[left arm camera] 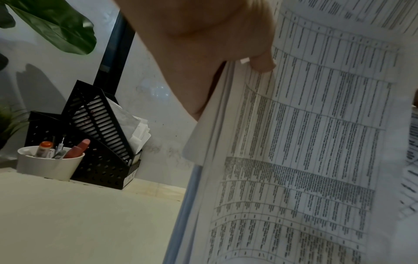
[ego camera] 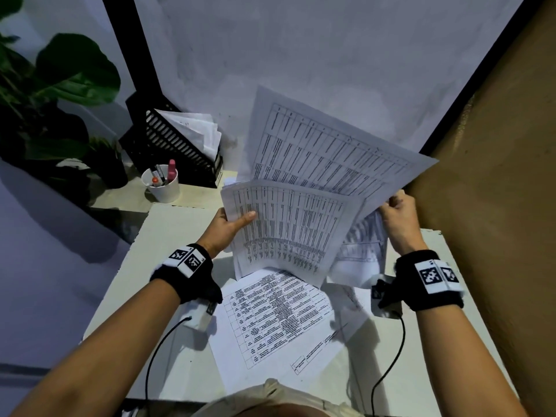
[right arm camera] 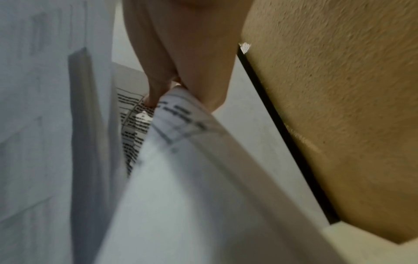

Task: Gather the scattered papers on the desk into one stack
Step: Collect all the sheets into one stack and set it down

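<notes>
Both hands hold printed table sheets raised above the desk (ego camera: 168, 236). My left hand (ego camera: 233, 225) grips the left edge of a bundle of papers (ego camera: 288, 233), thumb on top; the left wrist view shows that thumb (left arm camera: 262, 62) pressing the bundle (left arm camera: 305, 160). My right hand (ego camera: 397, 210) pinches the right corners of the large back sheet (ego camera: 325, 149) and of sheets hanging below it; its fingers (right arm camera: 156, 92) clamp a blurred page (right arm camera: 181, 160). One more printed sheet (ego camera: 270, 320) lies flat on the desk beneath, with another paper (ego camera: 350, 302) partly under it at the right.
A black file rack (ego camera: 177, 145) holding papers stands at the back left, a white cup (ego camera: 164, 183) of pens in front of it. Plants (ego camera: 60, 85) sit at the far left. A tan wall (ego camera: 496, 176) runs close along the right. Cables (ego camera: 162, 341) trail from both wristbands.
</notes>
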Tool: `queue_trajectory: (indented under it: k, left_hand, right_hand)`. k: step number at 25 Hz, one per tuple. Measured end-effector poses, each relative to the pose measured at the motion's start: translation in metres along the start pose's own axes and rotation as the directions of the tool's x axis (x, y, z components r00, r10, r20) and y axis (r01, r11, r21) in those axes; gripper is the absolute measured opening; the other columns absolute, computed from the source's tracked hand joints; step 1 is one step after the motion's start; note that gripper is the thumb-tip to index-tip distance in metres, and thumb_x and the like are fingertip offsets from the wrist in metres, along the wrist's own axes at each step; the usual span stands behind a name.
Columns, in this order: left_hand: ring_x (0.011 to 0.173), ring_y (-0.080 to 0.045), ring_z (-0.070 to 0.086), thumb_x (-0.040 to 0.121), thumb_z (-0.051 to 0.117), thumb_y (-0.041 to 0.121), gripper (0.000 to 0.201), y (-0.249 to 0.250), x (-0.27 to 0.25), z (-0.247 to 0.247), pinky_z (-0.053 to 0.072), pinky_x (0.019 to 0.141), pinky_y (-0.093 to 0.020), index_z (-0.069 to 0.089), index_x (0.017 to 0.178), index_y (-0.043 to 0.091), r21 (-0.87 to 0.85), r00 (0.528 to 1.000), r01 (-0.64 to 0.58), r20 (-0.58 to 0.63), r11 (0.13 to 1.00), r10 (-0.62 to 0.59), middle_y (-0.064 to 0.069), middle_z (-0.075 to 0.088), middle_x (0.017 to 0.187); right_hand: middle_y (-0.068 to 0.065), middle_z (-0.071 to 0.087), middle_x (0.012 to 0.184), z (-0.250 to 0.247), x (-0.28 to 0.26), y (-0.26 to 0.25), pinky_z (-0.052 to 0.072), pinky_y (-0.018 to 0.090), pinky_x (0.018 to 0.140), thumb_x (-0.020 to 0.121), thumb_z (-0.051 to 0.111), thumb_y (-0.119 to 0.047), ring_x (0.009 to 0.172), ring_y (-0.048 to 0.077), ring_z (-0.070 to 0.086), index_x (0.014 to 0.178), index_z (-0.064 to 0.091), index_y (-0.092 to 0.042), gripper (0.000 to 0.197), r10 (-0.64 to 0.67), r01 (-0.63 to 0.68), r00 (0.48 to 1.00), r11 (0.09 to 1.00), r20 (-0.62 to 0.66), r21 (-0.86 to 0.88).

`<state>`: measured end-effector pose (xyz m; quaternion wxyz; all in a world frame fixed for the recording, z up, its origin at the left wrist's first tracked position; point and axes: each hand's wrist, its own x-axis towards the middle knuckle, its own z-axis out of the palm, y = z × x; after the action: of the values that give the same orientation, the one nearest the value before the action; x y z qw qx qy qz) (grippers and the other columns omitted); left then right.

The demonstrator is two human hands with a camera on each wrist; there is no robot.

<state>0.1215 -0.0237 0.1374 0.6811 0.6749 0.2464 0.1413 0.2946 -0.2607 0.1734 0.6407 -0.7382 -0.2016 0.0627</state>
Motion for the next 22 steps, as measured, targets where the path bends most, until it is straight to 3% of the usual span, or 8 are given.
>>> queue_trajectory:
  k: [3, 6, 11, 13, 15, 17, 19, 22]
  left_hand:
    - [0.088, -0.012, 0.066, 0.082, 0.063, 0.021, 0.010, -0.003, 0.002, -0.002, 0.047, 0.094, -0.043, 0.061, 0.092, 0.025, 0.002, 1.000, -0.024, 0.005, 1.000, 0.024, 0.010, 0.071, 0.086]
    - [0.094, -0.018, 0.063, 0.082, 0.063, 0.023, 0.013, -0.002, 0.000, -0.001, 0.045, 0.098, -0.046, 0.061, 0.094, 0.024, 0.010, 1.000, -0.018, 0.001, 1.000, 0.018, 0.004, 0.067, 0.094]
    - [0.089, -0.010, 0.060, 0.087, 0.056, 0.014, 0.014, -0.003, 0.000, 0.003, 0.043, 0.100, -0.046, 0.059, 0.090, 0.027, 0.002, 1.000, 0.004, -0.013, 1.000, -0.004, 0.006, 0.063, 0.093]
    - [0.091, -0.010, 0.060, 0.087, 0.057, 0.019, 0.011, -0.004, 0.001, 0.002, 0.043, 0.101, -0.044, 0.059, 0.092, 0.029, 0.025, 1.000, 0.005, -0.023, 1.000, -0.004, 0.008, 0.064, 0.094]
    - [0.095, -0.017, 0.059, 0.087, 0.056, 0.023, 0.009, -0.006, 0.001, 0.002, 0.042, 0.102, -0.044, 0.059, 0.094, 0.028, 0.045, 0.999, 0.013, -0.033, 0.999, -0.012, 0.006, 0.064, 0.096]
    - [0.102, -0.022, 0.057, 0.087, 0.057, 0.027, 0.012, -0.007, 0.001, 0.000, 0.041, 0.103, -0.045, 0.059, 0.098, 0.026, 0.049, 0.999, 0.026, -0.045, 0.998, -0.023, -0.001, 0.063, 0.102]
    - [0.107, -0.025, 0.057, 0.085, 0.057, 0.034, 0.013, -0.008, 0.002, -0.001, 0.041, 0.103, -0.046, 0.059, 0.096, 0.028, 0.055, 0.998, 0.043, -0.045, 0.998, -0.040, -0.004, 0.063, 0.106]
    - [0.095, -0.017, 0.062, 0.086, 0.057, 0.032, 0.025, -0.009, 0.003, 0.001, 0.047, 0.095, -0.037, 0.059, 0.108, 0.020, 0.029, 0.997, 0.028, -0.077, 0.999, -0.026, -0.002, 0.064, 0.102]
  right_hand:
    - [-0.019, 0.071, 0.065, 0.019, -0.011, 0.020, 0.054, 0.023, 0.069, 0.087, 0.052, 0.008, 0.064, -0.003, 0.063, 0.086, 0.066, -0.006, 0.019, 0.072, -0.072, 0.997, 0.997, 0.038, -0.011]
    - [-0.019, 0.071, 0.065, 0.018, -0.014, 0.029, 0.055, 0.017, 0.069, 0.084, 0.050, 0.013, 0.066, -0.002, 0.064, 0.077, 0.064, -0.012, 0.030, 0.121, -0.121, 0.993, 0.991, -0.004, 0.062]
    - [-0.004, 0.063, 0.083, 0.030, -0.028, 0.036, 0.052, 0.025, 0.071, 0.090, 0.043, 0.010, 0.073, 0.006, 0.057, 0.090, 0.057, -0.011, 0.025, 0.252, -0.236, 0.963, 0.959, -0.091, 0.159]
    - [0.008, 0.057, 0.096, 0.048, -0.037, 0.051, 0.047, 0.031, 0.078, 0.094, 0.039, 0.006, 0.078, 0.016, 0.056, 0.101, 0.048, -0.005, 0.015, 0.356, -0.354, 0.934, 0.934, -0.038, 0.052]
    - [0.029, 0.056, 0.098, 0.056, -0.040, 0.067, 0.048, 0.046, 0.075, 0.093, 0.044, 0.006, 0.082, 0.032, 0.053, 0.097, 0.051, 0.009, 0.008, 0.319, -0.318, 0.947, 0.948, 0.042, -0.030]
    - [0.029, 0.056, 0.088, 0.054, -0.035, 0.074, 0.046, 0.045, 0.071, 0.087, 0.054, 0.007, 0.078, 0.027, 0.050, 0.085, 0.053, 0.008, 0.003, 0.261, -0.245, 0.949, 0.964, 0.179, -0.107]
    - [0.025, 0.060, 0.103, 0.043, -0.029, 0.075, 0.050, 0.049, 0.085, 0.077, 0.069, -0.003, 0.092, 0.025, 0.054, 0.096, 0.058, 0.003, 0.023, 0.314, -0.165, 0.866, 0.914, 0.388, -0.371]
    - [0.013, 0.040, 0.135, 0.020, -0.025, 0.068, 0.036, 0.042, 0.107, 0.055, 0.085, -0.022, 0.126, 0.027, 0.037, 0.129, 0.048, -0.006, 0.084, 0.488, 0.032, 0.754, 0.642, 0.440, -0.766]
